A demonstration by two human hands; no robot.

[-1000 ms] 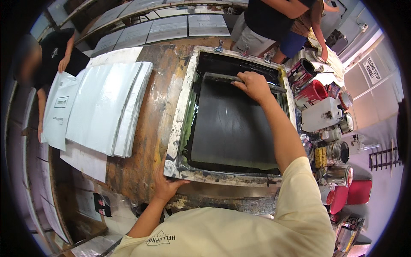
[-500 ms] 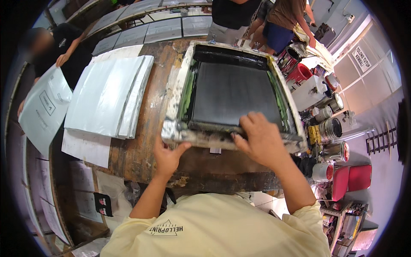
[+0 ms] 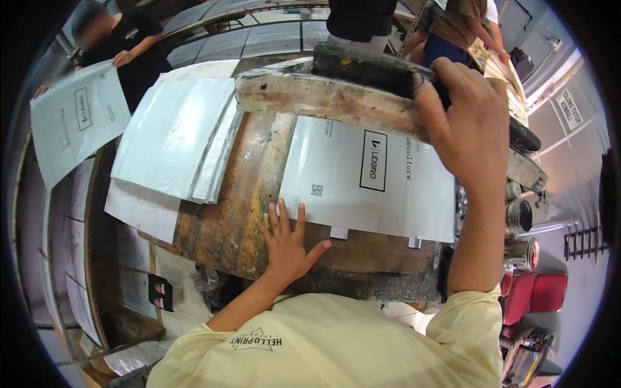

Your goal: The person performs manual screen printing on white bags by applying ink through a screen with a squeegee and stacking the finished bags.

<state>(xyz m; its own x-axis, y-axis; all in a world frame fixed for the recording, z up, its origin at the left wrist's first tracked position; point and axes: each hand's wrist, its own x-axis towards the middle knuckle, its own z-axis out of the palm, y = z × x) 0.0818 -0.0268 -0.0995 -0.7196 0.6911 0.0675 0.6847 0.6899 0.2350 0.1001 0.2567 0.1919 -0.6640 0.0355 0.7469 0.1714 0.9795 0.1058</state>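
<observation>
My right hand (image 3: 469, 123) grips the near edge of a wooden screen-printing frame (image 3: 336, 97), which is tilted up off the table. A dark bar (image 3: 381, 74), apparently a squeegee, lies along that raised edge under my fingers. Beneath the frame lies a flat white plastic sheet (image 3: 323, 174) printed with a black boxed logo, lettering and a square code; its far part is hidden by the frame. My left hand (image 3: 288, 246) is open with fingers spread, low over the table beside the sheet's near left corner. Whether its fingertips touch the sheet, I cannot tell.
A stack of white sheets (image 3: 174, 136) stands left on the paint-stained wooden table (image 3: 233, 220). Beyond it a co-worker holds a printed sheet (image 3: 81, 119). Drying racks (image 3: 272, 39) with sheets line the back. Cans (image 3: 519, 216) and a red chair (image 3: 548, 292) are at the right.
The frame has swung up from lying flat, uncovering the printed sheet. My right hand rose with it; my left hand left the frame's edge and spread open. The co-worker's sheet moved up and right.
</observation>
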